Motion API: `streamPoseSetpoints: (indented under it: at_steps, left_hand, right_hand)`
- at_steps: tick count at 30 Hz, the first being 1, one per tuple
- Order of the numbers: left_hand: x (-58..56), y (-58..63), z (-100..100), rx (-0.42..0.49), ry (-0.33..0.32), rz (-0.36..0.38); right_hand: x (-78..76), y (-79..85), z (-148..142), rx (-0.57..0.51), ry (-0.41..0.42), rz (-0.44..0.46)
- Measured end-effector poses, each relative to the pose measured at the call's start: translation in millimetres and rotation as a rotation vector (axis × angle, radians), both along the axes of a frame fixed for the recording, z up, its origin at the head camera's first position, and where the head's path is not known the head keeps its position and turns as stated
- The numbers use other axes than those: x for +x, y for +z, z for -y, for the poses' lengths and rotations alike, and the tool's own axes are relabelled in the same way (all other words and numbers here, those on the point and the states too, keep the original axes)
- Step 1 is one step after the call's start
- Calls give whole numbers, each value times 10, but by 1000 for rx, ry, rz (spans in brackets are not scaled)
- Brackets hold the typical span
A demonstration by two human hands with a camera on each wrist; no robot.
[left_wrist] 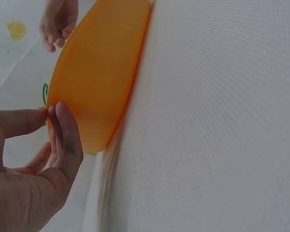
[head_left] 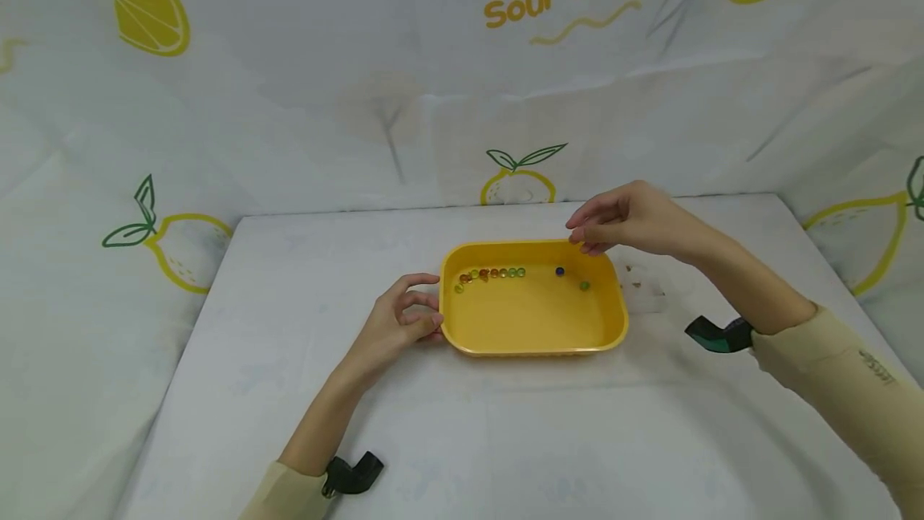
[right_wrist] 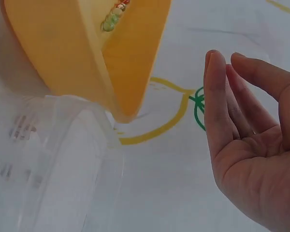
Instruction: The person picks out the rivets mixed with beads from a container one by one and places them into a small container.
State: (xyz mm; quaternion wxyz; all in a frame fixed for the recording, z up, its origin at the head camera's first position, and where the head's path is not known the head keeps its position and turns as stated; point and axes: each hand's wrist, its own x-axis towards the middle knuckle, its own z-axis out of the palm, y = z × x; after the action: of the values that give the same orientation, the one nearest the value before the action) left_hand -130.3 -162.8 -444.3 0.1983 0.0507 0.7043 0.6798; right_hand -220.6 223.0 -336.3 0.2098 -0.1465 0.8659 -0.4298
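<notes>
A yellow tray [head_left: 534, 319] stands on the white tabletop. Along its far left inside runs a row of several glass marbles [head_left: 494, 273] in orange, yellow and green. Farther right in it lie a blue marble [head_left: 559, 271] and a green marble [head_left: 585, 286], apart from each other. My left hand [head_left: 393, 323] touches the tray's left edge from outside, its fingers loosely bent. Above the tray's far right corner hovers my right hand [head_left: 628, 219]. In the right wrist view its thumb and fingertips [right_wrist: 215, 60] come close together, with nothing visible between them.
Right beside the tray sits a clear plastic box [right_wrist: 77, 159], hard to see from the head view, with a few small dark or brownish things in it. Behind the table [head_left: 325, 247] hangs a white cloth [head_left: 325, 103] printed with lemons.
</notes>
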Motion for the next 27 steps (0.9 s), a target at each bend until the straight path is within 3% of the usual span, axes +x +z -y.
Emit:
streamPoseSetpoints:
  at_steps: [11,19,27]
  left_hand:
    - [-5,-6,-9,21,0,16]
    - [2,1,-1,17,2,22]
    - [1,5,-22,24,2,24]
  right_hand:
    - [-140,-16,371,-6,150,75]
    - [-240,-58,657,1,204,84]
    - [-253,-161,856,-25,209,169]
